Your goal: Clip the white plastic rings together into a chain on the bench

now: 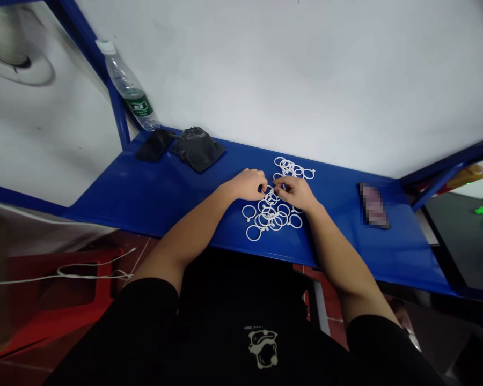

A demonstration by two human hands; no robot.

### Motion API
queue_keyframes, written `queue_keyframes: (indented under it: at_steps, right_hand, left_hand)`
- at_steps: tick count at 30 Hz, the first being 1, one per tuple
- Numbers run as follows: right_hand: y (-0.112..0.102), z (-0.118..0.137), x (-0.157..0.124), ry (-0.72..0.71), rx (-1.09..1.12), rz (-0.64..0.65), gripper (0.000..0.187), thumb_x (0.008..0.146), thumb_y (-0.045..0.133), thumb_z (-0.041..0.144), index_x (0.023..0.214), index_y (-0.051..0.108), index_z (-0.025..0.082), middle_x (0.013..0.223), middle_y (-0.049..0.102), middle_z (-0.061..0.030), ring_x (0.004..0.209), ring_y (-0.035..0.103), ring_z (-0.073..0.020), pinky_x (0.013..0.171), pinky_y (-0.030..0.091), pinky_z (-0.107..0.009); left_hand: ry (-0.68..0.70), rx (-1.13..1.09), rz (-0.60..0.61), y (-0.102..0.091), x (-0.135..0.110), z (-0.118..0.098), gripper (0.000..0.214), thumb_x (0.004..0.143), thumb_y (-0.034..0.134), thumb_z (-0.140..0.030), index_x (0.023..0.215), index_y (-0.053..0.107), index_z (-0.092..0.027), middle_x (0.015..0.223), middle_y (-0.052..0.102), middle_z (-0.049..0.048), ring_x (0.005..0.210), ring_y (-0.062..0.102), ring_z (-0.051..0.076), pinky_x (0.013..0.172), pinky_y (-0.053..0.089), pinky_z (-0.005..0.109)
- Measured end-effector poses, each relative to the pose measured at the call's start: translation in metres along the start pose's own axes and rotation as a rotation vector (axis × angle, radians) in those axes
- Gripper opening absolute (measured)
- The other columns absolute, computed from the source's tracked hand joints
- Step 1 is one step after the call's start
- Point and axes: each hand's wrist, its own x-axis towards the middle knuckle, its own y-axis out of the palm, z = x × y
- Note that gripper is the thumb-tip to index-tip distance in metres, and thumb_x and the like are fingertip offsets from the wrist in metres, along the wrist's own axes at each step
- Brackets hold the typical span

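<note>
White rings (268,216) lie in a loose heap on the blue table (177,198), with both hands at the heap's far edge: the left hand (249,184), fingers curled, on its left, and the right hand (298,192) on its right, nearer the smaller cluster (290,168) beyond the heap. Between the fingertips shows one round loop (269,186) without a long axis; whether either hand pinches it, I cannot tell.

The pale lettering on the clear plastic bottle (123,78)'s green label (139,105) and on the black short-sleeved shirt (225,327) is illegible.
</note>
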Motion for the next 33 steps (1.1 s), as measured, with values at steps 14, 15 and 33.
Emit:
queue_keyframes:
  at_steps: [14, 15, 33]
  right_hand:
    - [-0.001, 0.01, 0.001, 0.08, 0.088, 0.166, 0.008, 0.089, 0.069, 0.026, 0.086, 0.075, 0.023, 0.07, 0.073, 0.0016, 0.061, 0.061, -0.0139, 0.064, 0.045, -0.029]
    - [-0.001, 0.01, 0.001, 0.099, 0.119, 0.166, 0.009, 0.09, 0.069, 0.028, 0.086, 0.074, 0.022, 0.068, 0.072, 0.0022, 0.059, 0.059, -0.0136, 0.062, 0.044, -0.029]
    - [0.001, 0.004, 0.002, 0.178, 0.133, -0.239, 0.029, 0.102, 0.067, 0.052, 0.094, 0.071, 0.024, 0.069, 0.074, 0.0001, 0.056, 0.06, -0.0166, 0.057, 0.046, -0.032]
  left_hand:
    - [0.078, -0.11, -0.051, 0.003, 0.001, 0.001, 0.013, 0.081, 0.073, -0.024, 0.069, 0.068, -0.022, 0.086, 0.074, 0.0033, 0.079, 0.065, 0.019, 0.079, 0.048, 0.034]
    - [0.063, -0.12, -0.064, 0.004, 0.002, 0.001, 0.01, 0.083, 0.073, -0.024, 0.073, 0.071, -0.022, 0.082, 0.073, 0.0027, 0.077, 0.065, 0.019, 0.077, 0.048, 0.034]
    - [0.121, -0.244, -0.393, 0.018, 0.007, -0.009, 0.027, 0.097, 0.067, -0.017, 0.117, 0.083, -0.024, 0.1, 0.084, 0.0053, 0.089, 0.077, 0.02, 0.092, 0.06, 0.036]
